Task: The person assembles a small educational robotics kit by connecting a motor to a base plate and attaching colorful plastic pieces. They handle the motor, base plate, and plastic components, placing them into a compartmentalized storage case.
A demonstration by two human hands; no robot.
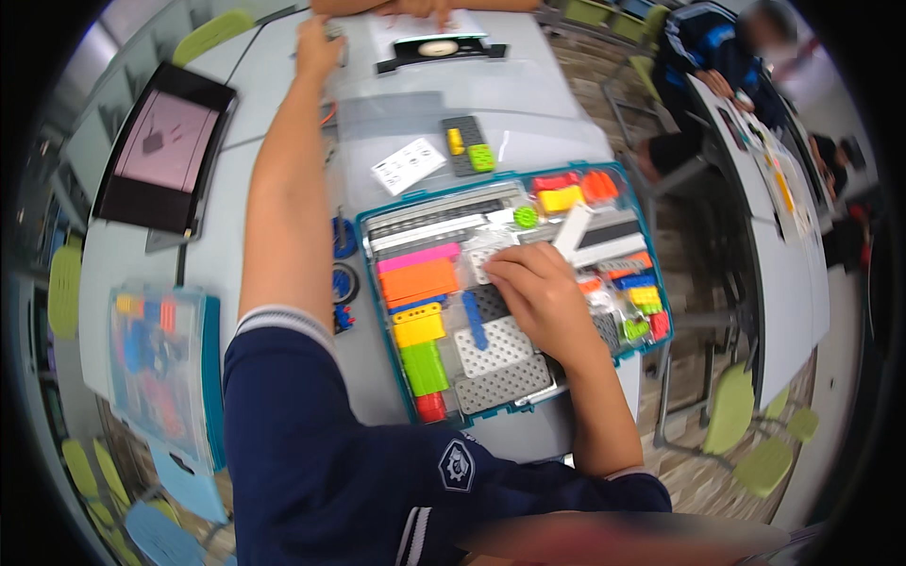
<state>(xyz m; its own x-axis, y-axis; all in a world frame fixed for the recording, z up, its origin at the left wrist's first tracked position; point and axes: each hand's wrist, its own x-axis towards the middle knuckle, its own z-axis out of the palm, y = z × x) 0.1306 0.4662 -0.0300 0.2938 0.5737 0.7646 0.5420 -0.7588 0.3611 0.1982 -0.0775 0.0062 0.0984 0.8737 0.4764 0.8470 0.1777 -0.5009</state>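
My left arm stretches to the table's far side, where my left hand [319, 55] is closed. A small dark thing shows beside its fingers, too small to name. Over the teal-rimmed parts box [658, 283], my right hand [540, 294] has its fingertips pinched together, beside a small clear bag [490, 243]. What the pinch holds, if anything, is hidden. Below it lie a blue strip [474, 319], a white perforated plate [493, 349] and a grey perforated plate [503, 383]. Orange blocks [418, 282], yellow blocks [418, 328] and green blocks [424, 368] fill the left compartments.
Beyond the box lie a white printed card [409, 167] and a dark plate with yellow and green pieces [468, 146]. A tablet [166, 149] stands at left, above a closed parts box [160, 368]. Black wheels [344, 282] lie beside the open box. Another person's hand [425, 9] rests opposite, near a second tablet [440, 51].
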